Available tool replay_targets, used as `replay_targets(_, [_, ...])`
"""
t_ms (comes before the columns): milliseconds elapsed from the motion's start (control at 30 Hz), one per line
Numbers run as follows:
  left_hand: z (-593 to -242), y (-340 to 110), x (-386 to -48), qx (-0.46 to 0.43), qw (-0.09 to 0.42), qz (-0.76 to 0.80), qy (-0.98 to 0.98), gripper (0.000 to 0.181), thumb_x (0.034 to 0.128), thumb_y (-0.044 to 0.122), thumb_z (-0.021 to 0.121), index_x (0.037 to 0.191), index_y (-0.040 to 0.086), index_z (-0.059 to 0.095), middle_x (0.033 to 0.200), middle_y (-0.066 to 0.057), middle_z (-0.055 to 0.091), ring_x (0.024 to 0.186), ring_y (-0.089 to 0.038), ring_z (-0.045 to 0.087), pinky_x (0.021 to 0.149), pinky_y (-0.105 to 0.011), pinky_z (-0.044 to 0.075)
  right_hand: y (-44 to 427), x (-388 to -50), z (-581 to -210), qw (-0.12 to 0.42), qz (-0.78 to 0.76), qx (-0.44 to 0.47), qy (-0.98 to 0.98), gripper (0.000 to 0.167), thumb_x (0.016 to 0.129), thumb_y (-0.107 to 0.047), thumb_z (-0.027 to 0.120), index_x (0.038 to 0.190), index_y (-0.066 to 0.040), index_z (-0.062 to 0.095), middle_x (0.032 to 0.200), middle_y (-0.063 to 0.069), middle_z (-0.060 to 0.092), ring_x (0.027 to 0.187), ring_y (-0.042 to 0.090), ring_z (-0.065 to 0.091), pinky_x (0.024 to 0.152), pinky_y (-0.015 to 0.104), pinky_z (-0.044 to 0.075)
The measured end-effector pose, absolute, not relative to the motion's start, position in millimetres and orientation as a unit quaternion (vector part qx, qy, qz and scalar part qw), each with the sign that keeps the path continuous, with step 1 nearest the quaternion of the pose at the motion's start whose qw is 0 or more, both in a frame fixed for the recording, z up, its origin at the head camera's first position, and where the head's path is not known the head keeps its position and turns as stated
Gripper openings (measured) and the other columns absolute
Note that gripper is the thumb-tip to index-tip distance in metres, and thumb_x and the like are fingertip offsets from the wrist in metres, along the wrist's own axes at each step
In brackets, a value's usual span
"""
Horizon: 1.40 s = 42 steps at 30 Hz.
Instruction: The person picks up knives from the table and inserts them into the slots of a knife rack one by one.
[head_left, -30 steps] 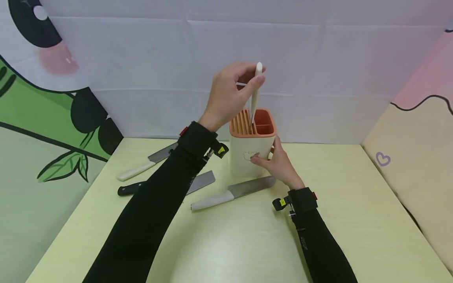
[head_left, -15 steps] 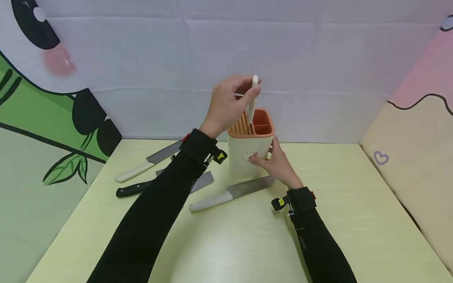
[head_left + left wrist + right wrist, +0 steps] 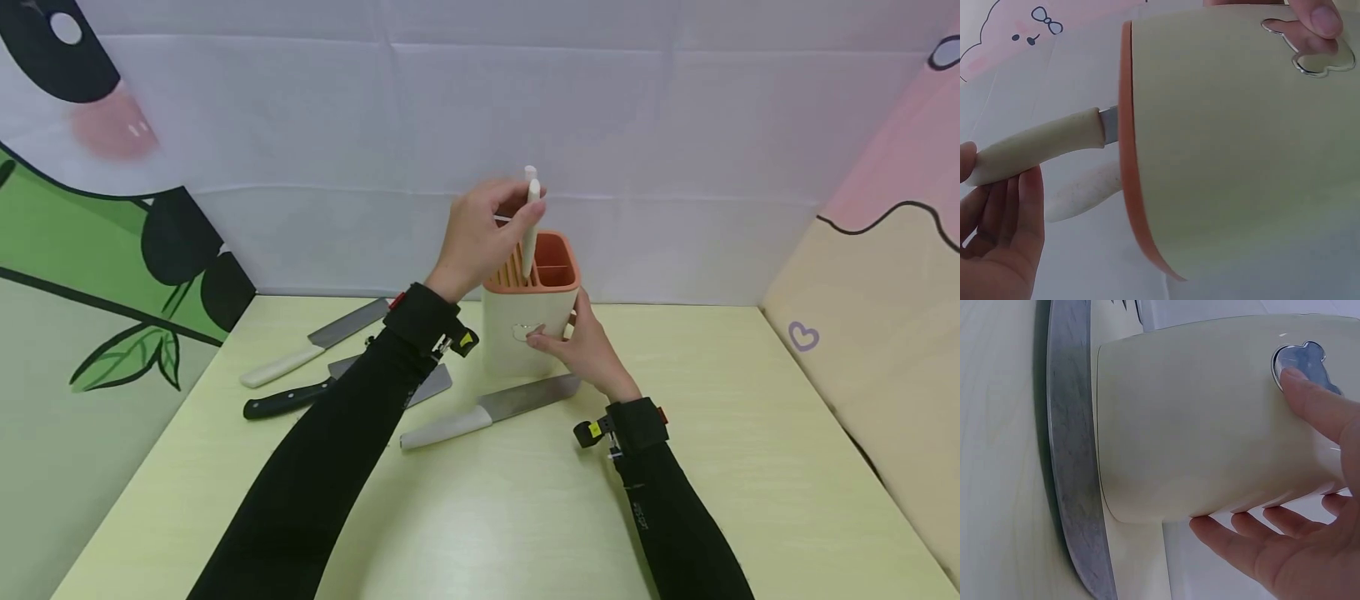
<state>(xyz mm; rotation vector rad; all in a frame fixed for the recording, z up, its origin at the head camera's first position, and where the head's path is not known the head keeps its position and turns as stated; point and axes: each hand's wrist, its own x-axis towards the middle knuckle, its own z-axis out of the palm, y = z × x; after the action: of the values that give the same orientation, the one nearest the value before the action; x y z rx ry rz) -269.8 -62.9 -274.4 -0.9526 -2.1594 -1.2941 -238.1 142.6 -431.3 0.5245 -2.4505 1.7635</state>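
Note:
My left hand [image 3: 483,233] pinches a white-handled knife [image 3: 529,242] near the end of its handle. Only a short bit of its blade shows above the block in the left wrist view; the rest is inside a slot. The cream knife block [image 3: 517,337] with an orange top stands upright on the table. My right hand [image 3: 597,354] steadies it, thumb on the shiny front emblem [image 3: 1305,362] and fingers against its side. Behind the held knife, another white handle [image 3: 1085,192] sticks out of the block.
In front of the block lies a white-handled knife [image 3: 491,411]. To the left lie a second white-handled knife [image 3: 315,343] and a black-handled knife [image 3: 281,403], its blade partly hidden by my left sleeve. A pale cloth wall [image 3: 675,167] rises behind the table [image 3: 712,467].
My left hand has moved down with the knife, whose blade has sunk deeper into the slot. The other white handle behind it has come into view. My right hand stays on the block.

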Motion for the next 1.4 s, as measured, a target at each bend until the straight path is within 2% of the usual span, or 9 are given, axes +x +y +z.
replay_targets(600, [-286.4, -64.1, -274.2, -0.327, 0.203, -0.474, -0.792, 0.028, 0.1061, 0.02, 0.069, 0.128, 0.003, 0.074, 0.116, -0.012, 0.073, 0.104, -0.022, 0.072, 0.092, -0.031, 0.06, 141.1, -238.3, -430.9, 0.043, 0.575, 0.178, -0.797, 0.102, 0.094, -0.015, 0.084, 0.168, -0.027, 0.015, 0.164, 0.003, 0.037, 0.146, 0.036, 0.044, 0.111, 0.063, 0.048])
replay_targets(1000, [-284.2, -66.2, -275.1, -0.31, 0.179, -0.481, -0.801, 0.04, 0.106, 0.024, 0.068, 0.141, 0.005, 0.066, 0.119, -0.013, 0.075, 0.105, -0.023, 0.073, 0.093, -0.033, 0.061, 141.7, -236.9, -428.6, 0.041, 0.574, 0.173, -0.799, 0.103, 0.094, -0.016, 0.084, 0.169, -0.028, 0.014, 0.165, 0.003, 0.036, 0.148, 0.037, 0.043, 0.114, 0.064, 0.046])
replay_targets(1233, [-288.6, -73.1, -272.5, -0.311, 0.171, -0.476, -0.805, 0.043, 0.1058, 0.025, 0.068, 0.145, 0.008, 0.063, 0.12, -0.011, 0.075, 0.108, -0.021, 0.073, 0.096, -0.031, 0.059, 145.1, -236.0, -426.8, 0.033, 0.569, 0.173, -0.803, 0.104, 0.094, -0.016, 0.084, 0.169, -0.032, 0.014, 0.165, 0.002, 0.036, 0.148, 0.038, 0.044, 0.11, 0.061, 0.051])
replay_targets(1400, [-291.4, -82.2, -267.3, -0.313, 0.167, -0.474, -0.806, 0.045, 0.1052, 0.028, 0.069, 0.145, 0.009, 0.063, 0.12, -0.009, 0.075, 0.109, -0.019, 0.072, 0.096, -0.029, 0.059, 153.7, -234.8, -424.8, 0.021, 0.565, 0.173, -0.806, 0.107, 0.094, -0.017, 0.084, 0.17, -0.035, 0.011, 0.167, 0.008, 0.033, 0.15, 0.043, 0.041, 0.112, 0.062, 0.048])
